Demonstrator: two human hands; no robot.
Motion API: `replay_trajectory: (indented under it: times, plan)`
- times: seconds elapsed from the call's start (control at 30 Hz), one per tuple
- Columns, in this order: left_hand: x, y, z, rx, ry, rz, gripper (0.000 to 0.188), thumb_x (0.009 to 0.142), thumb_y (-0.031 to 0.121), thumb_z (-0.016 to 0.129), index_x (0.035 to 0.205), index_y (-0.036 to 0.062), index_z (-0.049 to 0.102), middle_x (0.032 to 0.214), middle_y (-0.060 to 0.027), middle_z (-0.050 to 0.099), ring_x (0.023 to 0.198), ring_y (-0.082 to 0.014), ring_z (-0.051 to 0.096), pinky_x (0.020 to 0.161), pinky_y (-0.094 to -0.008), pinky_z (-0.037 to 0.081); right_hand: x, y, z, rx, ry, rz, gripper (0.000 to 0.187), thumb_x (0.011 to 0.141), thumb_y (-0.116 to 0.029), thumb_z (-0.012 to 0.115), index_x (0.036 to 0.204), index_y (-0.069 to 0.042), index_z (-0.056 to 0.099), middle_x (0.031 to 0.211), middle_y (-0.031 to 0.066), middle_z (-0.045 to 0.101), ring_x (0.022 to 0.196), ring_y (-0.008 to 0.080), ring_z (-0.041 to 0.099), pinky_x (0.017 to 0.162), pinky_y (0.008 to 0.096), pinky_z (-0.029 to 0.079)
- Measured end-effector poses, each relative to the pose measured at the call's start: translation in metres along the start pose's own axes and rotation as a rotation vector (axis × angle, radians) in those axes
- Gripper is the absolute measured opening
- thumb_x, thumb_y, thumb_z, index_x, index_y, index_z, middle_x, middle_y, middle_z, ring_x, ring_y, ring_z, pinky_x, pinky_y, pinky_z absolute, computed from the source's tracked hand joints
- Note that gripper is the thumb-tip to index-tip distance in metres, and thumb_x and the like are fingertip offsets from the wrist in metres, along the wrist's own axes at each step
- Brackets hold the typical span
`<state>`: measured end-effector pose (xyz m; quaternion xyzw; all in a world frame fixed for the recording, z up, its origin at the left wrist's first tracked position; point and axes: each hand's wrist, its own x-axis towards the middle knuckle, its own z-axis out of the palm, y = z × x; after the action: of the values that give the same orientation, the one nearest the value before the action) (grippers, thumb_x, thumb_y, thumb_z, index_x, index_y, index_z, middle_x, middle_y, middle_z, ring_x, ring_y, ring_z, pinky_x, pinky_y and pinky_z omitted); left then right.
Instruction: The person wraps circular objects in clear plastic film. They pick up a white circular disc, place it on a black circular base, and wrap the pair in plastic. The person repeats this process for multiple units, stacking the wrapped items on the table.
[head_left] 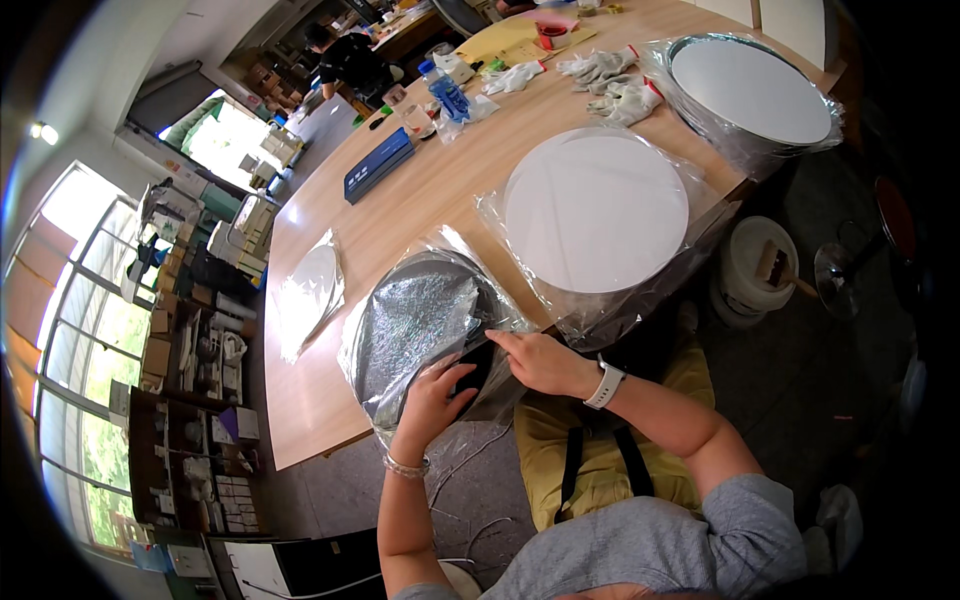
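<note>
At the table's near edge a round disc in a clear plastic bag (388,415) lies partly over the edge. Crinkled silvery plastic film (420,312) covers most of its face, and a smooth dark area shows at the lower right. My left hand (432,408) rests on that near side, fingers apart and spread over the dark area. At the right rim my right hand (545,363), with a white watch on its wrist, is closed, thumb and index finger pinching what looks like the edge of the plastic film. The exact pinch point is small and partly hidden.
A large white disc (600,210) in clear plastic lies to the right, another wrapped disc (750,92) beyond it. A smaller wrapped disc (312,282) lies left. Farther back are a blue box (380,165), a bottle (445,92) and work gloves (625,100). A bucket (755,265) stands right; a person (352,68) sits beyond.
</note>
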<state>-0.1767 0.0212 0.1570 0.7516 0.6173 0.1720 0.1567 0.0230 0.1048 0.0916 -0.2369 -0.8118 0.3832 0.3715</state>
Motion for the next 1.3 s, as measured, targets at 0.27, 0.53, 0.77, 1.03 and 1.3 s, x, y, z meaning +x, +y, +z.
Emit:
replay_trajectory:
  times: [0.27,0.53,0.77,1.03,1.3]
  plan:
    - [0.001,0.005,0.002,0.174,0.008,0.066,0.034,0.075,0.016,0.070,0.106,0.0066,0.061,0.115,-0.0196,0.057,0.101,-0.0362,0.057,0.084,-0.0398,0.047,0.001,-0.004,-0.004,-0.001,-0.026,0.011,0.046,0.081,-0.003,0.048,0.126,0.008,0.041,0.084,0.0281,0.060,0.075,0.0408,0.060,0.069,0.0453,0.048]
    - [0.002,0.000,0.000,0.122,-0.022,0.013,0.038,0.070,0.020,0.076,0.101,0.0070,0.060,0.115,-0.0202,0.057,0.102,-0.0368,0.056,0.085,-0.0406,0.047,0.001,0.001,-0.001,0.019,-0.022,0.036,0.047,0.081,-0.001,0.049,0.128,0.002,0.043,0.080,0.0235,0.059,0.074,0.0391,0.059,0.068,0.0448,0.047]
    - [0.000,0.005,-0.004,0.049,-0.016,0.004,0.027,0.079,0.006,0.059,0.105,0.0070,0.061,0.112,-0.0191,0.059,0.099,-0.0369,0.057,0.085,-0.0413,0.047,0.002,-0.002,-0.004,-0.012,-0.031,0.002,0.046,0.080,-0.003,0.049,0.125,0.007,0.042,0.081,0.0269,0.061,0.074,0.0406,0.060,0.068,0.0460,0.049]
    - [-0.001,0.010,0.001,0.196,-0.011,0.017,0.028,0.074,0.016,0.070,0.099,0.0059,0.062,0.111,-0.0201,0.059,0.098,-0.0368,0.057,0.083,-0.0409,0.047,0.002,-0.004,-0.005,0.004,-0.035,0.033,0.047,0.081,-0.003,0.049,0.126,0.006,0.041,0.081,0.0278,0.060,0.074,0.0409,0.060,0.068,0.0462,0.048]
    - [0.001,0.001,0.000,0.079,-0.027,-0.008,0.031,0.072,0.018,0.073,0.098,0.0058,0.061,0.111,-0.0188,0.059,0.098,-0.0364,0.057,0.083,-0.0406,0.047,0.001,0.002,-0.001,-0.008,-0.022,-0.013,0.047,0.080,-0.002,0.048,0.126,0.008,0.041,0.079,0.0273,0.060,0.072,0.0400,0.060,0.066,0.0454,0.048]
